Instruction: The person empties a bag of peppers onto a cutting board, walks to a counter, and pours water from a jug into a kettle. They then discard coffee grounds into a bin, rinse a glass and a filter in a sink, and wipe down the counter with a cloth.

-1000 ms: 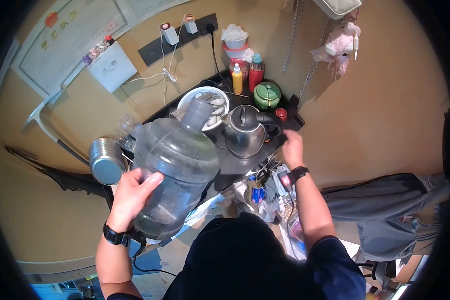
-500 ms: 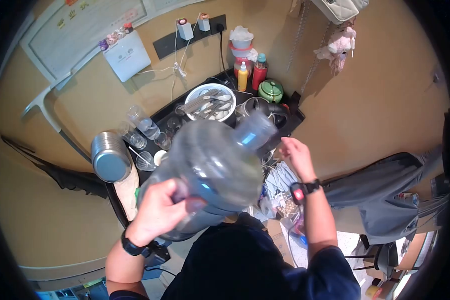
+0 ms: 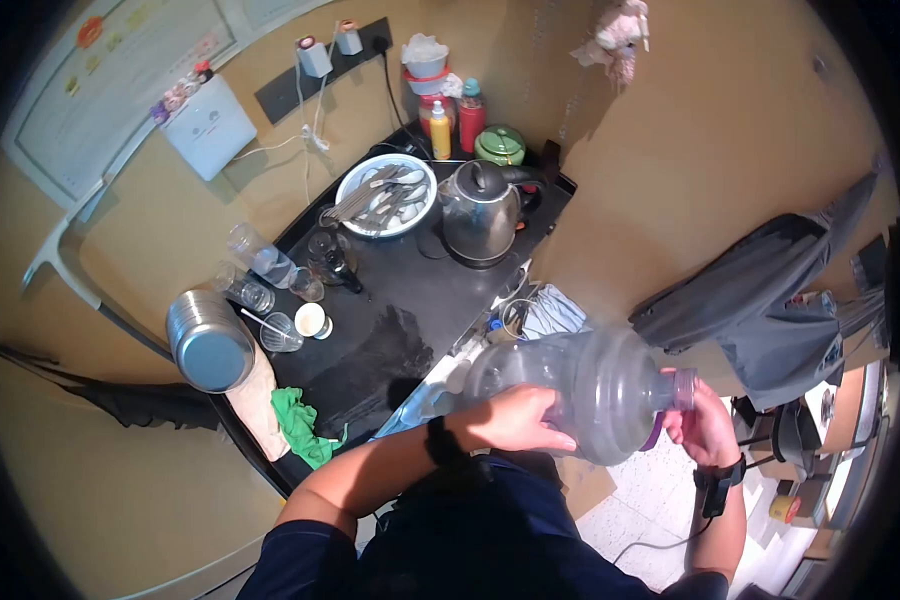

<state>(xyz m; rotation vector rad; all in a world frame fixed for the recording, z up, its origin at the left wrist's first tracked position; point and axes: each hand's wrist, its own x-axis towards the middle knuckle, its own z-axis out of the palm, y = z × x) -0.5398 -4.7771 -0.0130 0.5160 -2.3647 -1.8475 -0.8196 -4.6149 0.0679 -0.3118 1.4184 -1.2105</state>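
Note:
A large clear plastic water jug lies on its side in the air in front of my body, its neck pointing right. My left hand grips the middle of the jug from the near side, thumb toward its shoulder. At the neck, my right hand has its fingers curled round the mouth. A purple strip shows just below the neck, partly hidden by the jug and hand. No water is visible inside.
On the black table stand an electric kettle, a basin of cutlery, drinking glasses, a paper cup, a metal container and a green cloth. Cables and masks lie beyond the jug. Dark clothes hang at right.
The jug has swung right and down from over the table, its neck now pointing right. My right hand has come down and taken the neck. The view has shifted, uncovering the kettle and tabletop.

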